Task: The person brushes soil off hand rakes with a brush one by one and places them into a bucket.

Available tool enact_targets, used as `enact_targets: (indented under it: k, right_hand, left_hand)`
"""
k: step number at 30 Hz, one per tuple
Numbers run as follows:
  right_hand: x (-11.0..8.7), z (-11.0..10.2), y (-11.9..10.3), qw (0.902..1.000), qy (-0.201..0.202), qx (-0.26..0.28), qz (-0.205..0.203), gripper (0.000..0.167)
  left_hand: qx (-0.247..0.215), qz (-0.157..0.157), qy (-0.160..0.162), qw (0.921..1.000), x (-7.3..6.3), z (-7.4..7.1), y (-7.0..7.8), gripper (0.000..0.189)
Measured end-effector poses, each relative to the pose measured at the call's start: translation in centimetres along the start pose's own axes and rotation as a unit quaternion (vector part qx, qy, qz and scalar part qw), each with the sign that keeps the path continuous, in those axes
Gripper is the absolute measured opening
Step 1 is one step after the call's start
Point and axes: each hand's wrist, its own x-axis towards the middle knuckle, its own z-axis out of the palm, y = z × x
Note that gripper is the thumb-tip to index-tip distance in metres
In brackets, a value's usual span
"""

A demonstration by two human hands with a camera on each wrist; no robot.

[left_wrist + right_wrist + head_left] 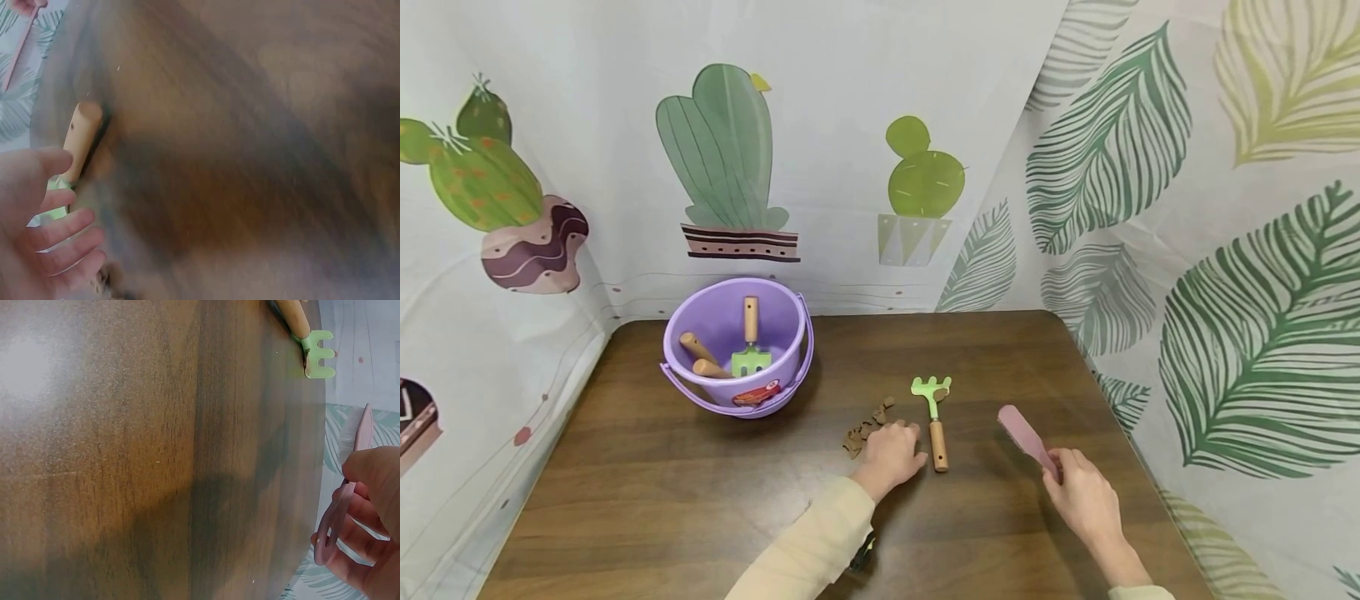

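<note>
My right hand (1084, 498) grips the handle of a pink brush (1024, 435) at the right side of the table, its head raised toward the middle. White bristles (350, 432) show along one side of it in the right wrist view. My left hand (891, 454) reaches low over the table beside a scatter of small brown pieces (856, 437), its fingers loosely bent and nothing held. Just to its right lies a small green hand rake (938, 425) with a wooden handle (82, 134). One brown piece (941, 394) lies at the rake's tines.
A purple bucket (790, 367) stands at the back left of the brown table (647, 500). Inside are a green-headed tool (750, 329) with a wooden handle and two more wooden handles (695, 346). A cloth printed with cacti and leaves (842, 100) hangs behind.
</note>
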Motion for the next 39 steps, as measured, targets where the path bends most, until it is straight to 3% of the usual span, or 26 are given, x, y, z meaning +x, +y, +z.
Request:
enact_targets:
  k: [4, 9, 15, 23, 27, 32, 39]
  right_hand:
    - [0.0, -0.1, 0.2, 1.0, 0.001, 0.001, 0.001, 0.021]
    - [-0.1, -0.1, 0.4, 1.0, 0.003, -0.001, 0.0, 0.022]
    - [0.0, -0.1, 0.5, 1.0, -0.003, -0.003, -0.001, 0.022]
    - [-0.1, -0.1, 0.5, 0.9999, -0.008, -0.001, 0.009, 0.022]
    - [-0.1, 0.2, 0.3, 0.9998, -0.015, 0.004, 0.009, 0.022]
    - [-0.2, 0.3, 0.1, 0.9998, -0.015, 0.007, 0.014, 0.021]
    - [-0.1, 0.4, 0.1, 0.9999, -0.012, 0.006, 0.01, 0.021]
  left_hand:
    - [-0.009, -0.011, -0.006, 0.9999, 0.5, 0.9, 1.1, 0.045]
    - [-0.029, -0.023, 0.015, 0.9992, 1.1, 1.7, 1.9, 0.047]
    - [-0.043, -0.072, 0.031, 0.996, 2.0, 2.1, 3.2, 0.054]
    - [-0.025, -0.129, 0.033, 0.9907, 3.1, 2.5, 4.8, 0.058]
    - [-0.027, -0.156, 0.046, 0.9863, 3.1, 2.8, 5.1, 0.06]
    - [-0.034, -0.157, 0.057, 0.9854, 3.0, 3.1, 5.0, 0.054]
    - [-0.041, -0.159, 0.041, 0.9856, 3.2, 2.7, 4.1, 0.043]
